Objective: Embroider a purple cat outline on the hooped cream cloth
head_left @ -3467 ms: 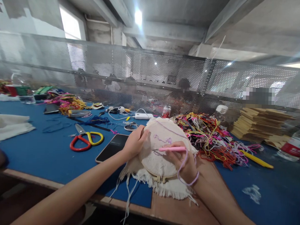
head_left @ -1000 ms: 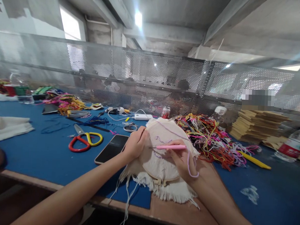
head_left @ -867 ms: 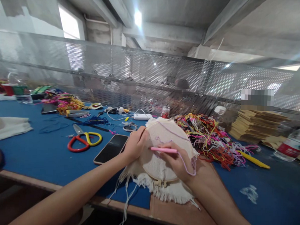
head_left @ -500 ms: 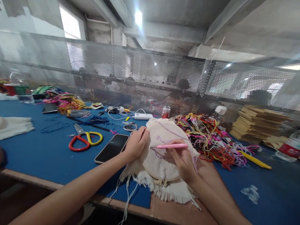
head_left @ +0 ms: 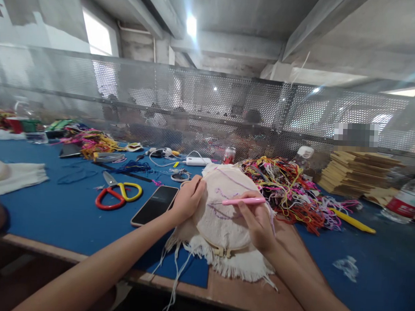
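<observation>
A round embroidery hoop (head_left: 221, 251) stretches cream cloth (head_left: 221, 231) with a frayed edge at the front of the table. My left hand (head_left: 191, 198) grips the hoop's left side, its fingertips partly hidden. In my right hand (head_left: 261, 224) is a pink punch needle (head_left: 245, 201), held like a pen. Its metal tip points left, at or just above the cloth; I cannot tell whether it touches. Purple yarn stitches (head_left: 223, 193) curve across the cloth, and a purple strand runs over its upper part.
Left of the hoop lie a phone (head_left: 156, 205) and red-and-yellow scissors (head_left: 113, 195). A tangled yarn heap (head_left: 285, 184) sits behind right, near a yellow tool (head_left: 354, 220). Farther back stand a can (head_left: 229, 155), a power bank (head_left: 198, 161) and stacked brown envelopes (head_left: 353, 173). Perforated metal panels (head_left: 203, 100) border the table.
My right hand has shifted slightly right with the punch needle, whose tip has drawn to the right over the cloth. My left hand and the hoop stay put.
</observation>
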A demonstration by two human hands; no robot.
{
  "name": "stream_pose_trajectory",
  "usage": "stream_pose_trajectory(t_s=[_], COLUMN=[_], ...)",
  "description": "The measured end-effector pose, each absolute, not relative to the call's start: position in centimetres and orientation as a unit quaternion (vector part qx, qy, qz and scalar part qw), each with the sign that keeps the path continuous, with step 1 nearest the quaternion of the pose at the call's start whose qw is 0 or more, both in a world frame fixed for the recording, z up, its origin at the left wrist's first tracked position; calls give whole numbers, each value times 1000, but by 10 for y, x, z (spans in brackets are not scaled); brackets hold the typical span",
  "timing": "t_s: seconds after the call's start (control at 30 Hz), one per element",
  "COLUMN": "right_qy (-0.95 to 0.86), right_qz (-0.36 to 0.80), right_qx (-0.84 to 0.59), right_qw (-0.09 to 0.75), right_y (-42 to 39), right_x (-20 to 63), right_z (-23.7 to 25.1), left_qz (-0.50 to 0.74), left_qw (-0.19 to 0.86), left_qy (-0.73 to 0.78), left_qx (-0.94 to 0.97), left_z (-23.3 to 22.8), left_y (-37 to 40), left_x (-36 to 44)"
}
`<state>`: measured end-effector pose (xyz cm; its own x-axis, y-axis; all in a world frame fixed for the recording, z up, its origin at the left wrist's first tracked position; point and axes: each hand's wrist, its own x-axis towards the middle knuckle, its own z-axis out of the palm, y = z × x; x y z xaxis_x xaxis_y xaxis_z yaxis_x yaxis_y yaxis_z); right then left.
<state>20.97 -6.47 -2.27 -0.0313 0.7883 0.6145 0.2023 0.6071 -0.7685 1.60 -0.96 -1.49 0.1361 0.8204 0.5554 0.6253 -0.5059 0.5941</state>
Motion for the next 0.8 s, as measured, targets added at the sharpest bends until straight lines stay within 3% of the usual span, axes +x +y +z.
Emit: stream_pose_trajectory(t_s=[0.6, 0.8], right_qy=[-679, -746], right_qz=[270, 181], right_qx=[-380, -375], right_qw=[567, 520], right_y=[-68, -61], right_x=[209, 209], right_z=[-23, -33], left_qz=[448, 460], left_qw=[120, 124], left_qy=[481, 468], left_qx=[744, 744], left_z=[-13, -13], left_y=[-11, -13], left_x=[17, 16])
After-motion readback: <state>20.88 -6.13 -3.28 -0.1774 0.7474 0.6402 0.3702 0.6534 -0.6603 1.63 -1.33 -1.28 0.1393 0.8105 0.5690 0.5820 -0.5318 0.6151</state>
